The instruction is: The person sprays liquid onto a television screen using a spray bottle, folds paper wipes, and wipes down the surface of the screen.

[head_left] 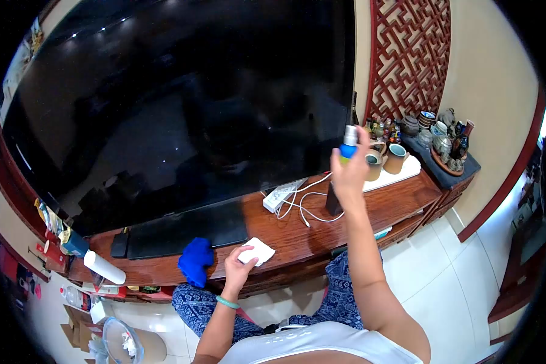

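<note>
In the head view, my right hand (349, 173) is raised at the right edge of the large black television (182, 103). Its fingers are wrapped round a small bottle (349, 147) with a white top and a blue and yellow-green body, partly hidden by the hand. Lower down, my left hand (236, 267) pinches a folded white wipe (258, 250) over the front edge of the wooden cabinet (297, 239). A crumpled blue cloth (196, 261) lies left of that hand, at the cabinet's edge.
A white power strip (279, 195) and loose white cables sit below the screen. Two brown cups (396, 159) stand on a white tray (400, 176) at right, near several small bottles. A paper roll (105, 268) lies at left, above a waste bin (145, 346) on the floor.
</note>
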The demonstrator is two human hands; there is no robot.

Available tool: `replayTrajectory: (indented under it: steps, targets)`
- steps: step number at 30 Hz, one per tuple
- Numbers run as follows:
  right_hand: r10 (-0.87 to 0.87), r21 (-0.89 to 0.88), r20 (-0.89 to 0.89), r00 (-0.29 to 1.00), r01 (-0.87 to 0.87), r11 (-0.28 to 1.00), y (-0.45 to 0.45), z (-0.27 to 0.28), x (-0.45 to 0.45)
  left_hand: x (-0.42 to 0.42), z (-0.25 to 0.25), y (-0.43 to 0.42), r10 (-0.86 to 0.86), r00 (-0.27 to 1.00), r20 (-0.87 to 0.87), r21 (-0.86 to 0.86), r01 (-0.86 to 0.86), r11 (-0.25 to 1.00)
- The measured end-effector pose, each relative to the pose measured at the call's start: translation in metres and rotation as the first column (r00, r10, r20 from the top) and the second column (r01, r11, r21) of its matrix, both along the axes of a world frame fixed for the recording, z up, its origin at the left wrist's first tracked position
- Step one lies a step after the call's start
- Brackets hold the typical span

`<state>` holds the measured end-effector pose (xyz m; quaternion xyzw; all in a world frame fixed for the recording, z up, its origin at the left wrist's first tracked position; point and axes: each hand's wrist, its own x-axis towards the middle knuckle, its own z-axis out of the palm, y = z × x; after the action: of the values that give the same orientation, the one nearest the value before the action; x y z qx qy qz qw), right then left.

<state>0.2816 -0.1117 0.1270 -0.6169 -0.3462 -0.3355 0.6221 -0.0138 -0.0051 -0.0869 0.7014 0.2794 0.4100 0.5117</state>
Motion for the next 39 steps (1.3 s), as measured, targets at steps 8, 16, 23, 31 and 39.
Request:
replayTrajectory:
  steps: [8,16,23,31,39]
  targets:
    - [-0.216,-0.233,-0.199,0.956,0.168,0.958,-0.061,-0.126,0.093,0.001,0.026,-0.008,-0.102,0.99,0.092,-0.312,0.126,0.942]
    - [-0.212,-0.348,-0.212,0.954,0.128,0.929,-0.084,-0.183,0.121,0.022,0.035,-0.03,-0.065,0.935,0.349,-0.328,0.187,0.926]
    - [-0.386,-0.19,0.162,0.908,0.412,0.891,-0.067,-0.143,0.067,-0.015,0.068,-0.049,-0.094,0.979,0.179,-0.171,0.125,0.977]
    - [0.741,0.011,-0.665,0.09,-0.991,0.13,-0.028,-0.1,-0.188,-0.061,0.111,-0.063,-0.074,0.997,0.001,-0.045,0.074,0.996]
    - [0.599,-0.068,-0.782,0.173,-0.979,0.194,0.006,-0.122,-0.218,-0.272,0.115,0.027,0.838,0.52,0.164,0.205,-0.849,0.487]
